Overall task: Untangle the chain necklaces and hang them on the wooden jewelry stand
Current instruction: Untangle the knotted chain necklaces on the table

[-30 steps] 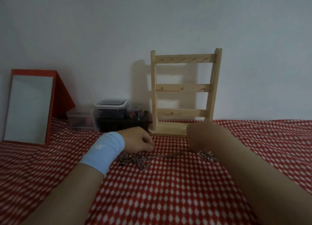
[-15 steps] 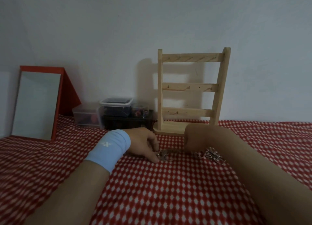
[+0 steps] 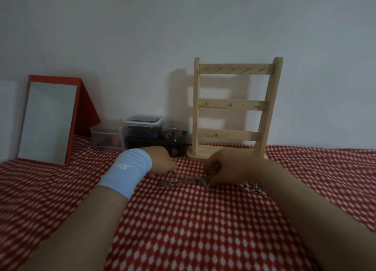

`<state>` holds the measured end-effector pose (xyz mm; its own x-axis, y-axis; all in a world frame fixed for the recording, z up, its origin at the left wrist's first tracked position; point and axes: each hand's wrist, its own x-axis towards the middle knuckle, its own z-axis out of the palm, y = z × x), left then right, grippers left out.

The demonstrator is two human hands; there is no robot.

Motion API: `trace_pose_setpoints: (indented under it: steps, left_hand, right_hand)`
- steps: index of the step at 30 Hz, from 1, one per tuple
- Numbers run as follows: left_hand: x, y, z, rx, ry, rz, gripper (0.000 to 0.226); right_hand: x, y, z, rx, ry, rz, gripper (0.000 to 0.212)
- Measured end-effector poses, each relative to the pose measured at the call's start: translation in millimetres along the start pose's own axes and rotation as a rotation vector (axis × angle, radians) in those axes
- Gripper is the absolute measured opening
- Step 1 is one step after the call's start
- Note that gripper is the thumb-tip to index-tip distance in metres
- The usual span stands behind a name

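A tangle of silver chain necklaces (image 3: pixel 183 181) lies on the red-and-white patterned cloth (image 3: pixel 193 230) between my hands. My left hand (image 3: pixel 162 163), with a light blue wristband, rests curled at the chains' left end; its fingertips are hidden. My right hand (image 3: pixel 225 169) is curled and pinches the chains at their right end. More chain (image 3: pixel 250 186) peeks out under my right forearm. The wooden jewelry stand (image 3: pixel 236 108), with three peg rails, stands bare just behind my hands against the wall.
A red-framed mirror (image 3: pixel 48 120) leans against the wall at the left. Clear plastic boxes (image 3: pixel 142 126) and a dark box (image 3: pixel 156 145) sit left of the stand. The white wall closes the back.
My hands have drawn closer together around the chains, and my right hand now shows its fingers pinching them. The view has shifted, so the stand sits further right.
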<state>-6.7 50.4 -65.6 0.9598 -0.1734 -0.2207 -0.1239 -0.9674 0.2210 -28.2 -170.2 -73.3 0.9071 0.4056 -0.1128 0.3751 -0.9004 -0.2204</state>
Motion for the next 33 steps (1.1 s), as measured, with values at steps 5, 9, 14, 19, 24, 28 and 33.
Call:
trace_pose_setpoints:
  steps: [5, 9, 14, 19, 24, 28, 33]
  left_hand:
    - [-7.2, 2.8, -6.2, 0.269, -0.040, -0.063, 0.043]
    - [-6.2, 27.2, 6.6, 0.030, 0.177, 0.251, 0.029]
    - [-1.7, 44.3, 33.6, -0.040, 0.138, 0.389, 0.018]
    - [6.4, 36.3, 35.6, -0.343, 0.179, 0.346, 0.009]
    - [19.3, 25.4, 40.0, -0.862, 0.108, 0.228, 0.016]
    - [23.9, 27.1, 44.8, -1.165, 0.079, 0.258, 0.022]
    - [17.1, 25.6, 45.1, -1.092, 0.093, 0.320, 0.023]
  right_hand:
    - [1.0, 11.0, 0.2, 0.023, 0.004, 0.112, 0.031]
    - [0.8, 11.6, -1.9, 0.016, -0.052, 0.083, 0.010]
    - [4.5, 14.3, -1.0, -0.036, -0.032, 0.074, 0.013]
    - [-0.4, 14.5, -4.4, 0.054, -0.023, 0.048, 0.021]
    - [3.0, 15.8, 2.6, 0.430, 0.127, 0.061, 0.020]
    - [3.0, 17.9, 5.5, 0.864, 0.107, 0.038, 0.023]
    - [0.4, 17.0, 2.0, 0.795, 0.072, 0.074, 0.019]
